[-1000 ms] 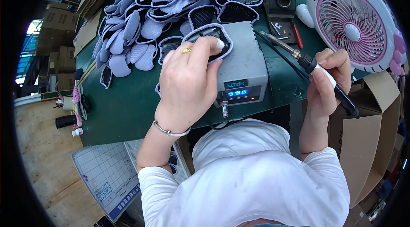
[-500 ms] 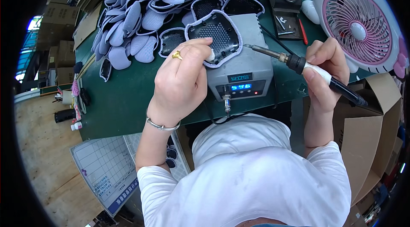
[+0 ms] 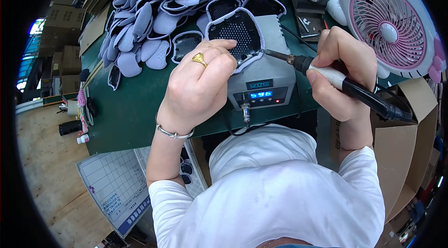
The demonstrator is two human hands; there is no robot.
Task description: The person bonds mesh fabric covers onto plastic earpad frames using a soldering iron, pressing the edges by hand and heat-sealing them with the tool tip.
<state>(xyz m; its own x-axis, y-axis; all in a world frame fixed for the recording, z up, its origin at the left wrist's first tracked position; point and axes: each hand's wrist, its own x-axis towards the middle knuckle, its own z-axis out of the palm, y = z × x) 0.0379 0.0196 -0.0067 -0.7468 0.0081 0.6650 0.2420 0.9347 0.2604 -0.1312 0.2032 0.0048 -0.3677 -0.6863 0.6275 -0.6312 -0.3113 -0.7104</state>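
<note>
My left hand (image 3: 198,73) is closed on the lower left edge of a fabric-edged pad (image 3: 237,35), its black perforated inner side facing up. The pad is held tilted over the top of the grey soldering station (image 3: 268,73). In my right hand (image 3: 345,68), a soldering iron (image 3: 333,77) with a white and black handle is gripped like a pen. The iron's tip points left and meets the pad's right rim, near its lower corner; whether it presses in I cannot tell. My left fingertips under the pad are hidden.
A heap of similar grey-lilac pads (image 3: 163,19) covers the back left of the green table (image 3: 126,117). A black iron stand (image 3: 310,0) stands behind the station, and a white and pink fan (image 3: 389,31) at the right. An open cardboard box (image 3: 396,154) sits below the right edge.
My right hand has moved the soldering iron slightly left and turned it, bringing its tip to the pad's rim. My left hand has tilted the pad a little.
</note>
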